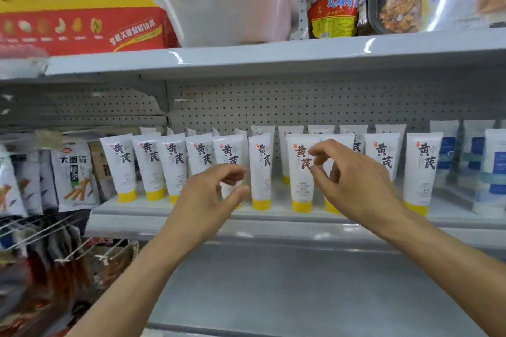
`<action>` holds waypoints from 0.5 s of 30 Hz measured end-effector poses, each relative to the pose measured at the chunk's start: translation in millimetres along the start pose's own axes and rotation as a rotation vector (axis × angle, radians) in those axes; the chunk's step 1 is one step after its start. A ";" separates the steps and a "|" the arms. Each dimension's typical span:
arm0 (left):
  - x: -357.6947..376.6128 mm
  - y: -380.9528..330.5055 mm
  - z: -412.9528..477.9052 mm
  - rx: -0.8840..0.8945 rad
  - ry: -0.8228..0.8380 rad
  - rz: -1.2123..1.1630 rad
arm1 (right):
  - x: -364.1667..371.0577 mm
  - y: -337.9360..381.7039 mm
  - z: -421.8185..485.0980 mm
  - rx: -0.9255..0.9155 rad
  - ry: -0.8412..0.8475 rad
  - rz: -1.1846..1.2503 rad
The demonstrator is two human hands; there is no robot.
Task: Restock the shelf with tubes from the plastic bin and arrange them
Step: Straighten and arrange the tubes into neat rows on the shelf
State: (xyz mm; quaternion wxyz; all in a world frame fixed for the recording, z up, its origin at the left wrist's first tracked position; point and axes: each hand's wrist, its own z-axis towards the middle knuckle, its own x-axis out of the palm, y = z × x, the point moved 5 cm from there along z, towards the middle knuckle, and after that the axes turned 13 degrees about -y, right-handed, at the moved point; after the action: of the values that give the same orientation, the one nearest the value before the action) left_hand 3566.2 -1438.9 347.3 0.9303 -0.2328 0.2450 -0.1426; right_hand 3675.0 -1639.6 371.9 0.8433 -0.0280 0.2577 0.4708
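Tubes (175,167) stand cap-down along the shelf (164,220), labels outward for shoppers; the bin (232,11) sits at twelve o'clock above. Left hand (210,194) hovers loosely curled, empty; whether the right hand (356,180) pinches a tube is unclear.

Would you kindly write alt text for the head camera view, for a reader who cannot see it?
Two bare hands, left hand and right hand, reach with curled fingers toward a row of upright white tubes with yellow caps on a grey shelf; whether either grips a tube is unclear. A translucent plastic bin sits on the upper shelf.
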 end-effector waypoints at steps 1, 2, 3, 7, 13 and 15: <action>-9.8 4.5 9.5 0.018 0.006 0.004 | 1.3 8.3 9.0 -0.020 -0.019 0.011; -19.4 9.0 20.4 0.037 0.014 0.005 | 2.5 16.3 19.1 -0.038 -0.033 0.014; -29.0 13.7 31.9 0.057 0.023 0.008 | 4.0 23.9 29.9 -0.051 -0.038 0.012; -62.3 29.4 81.8 0.153 0.069 0.056 | 14.7 45.5 79.9 -0.086 -0.022 0.017; -69.8 56.1 158.5 0.137 0.251 0.060 | 54.0 61.9 141.8 -0.067 0.256 0.030; -56.7 64.2 177.4 0.144 0.360 0.099 | 70.6 65.2 153.9 -0.061 0.375 -0.011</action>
State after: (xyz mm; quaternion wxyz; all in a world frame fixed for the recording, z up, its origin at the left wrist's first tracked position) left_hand 3620.9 -1298.3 473.9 0.8916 -0.1239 0.4076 -0.1533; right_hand 3715.0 -1503.7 485.3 0.7818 -0.1422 0.3959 0.4602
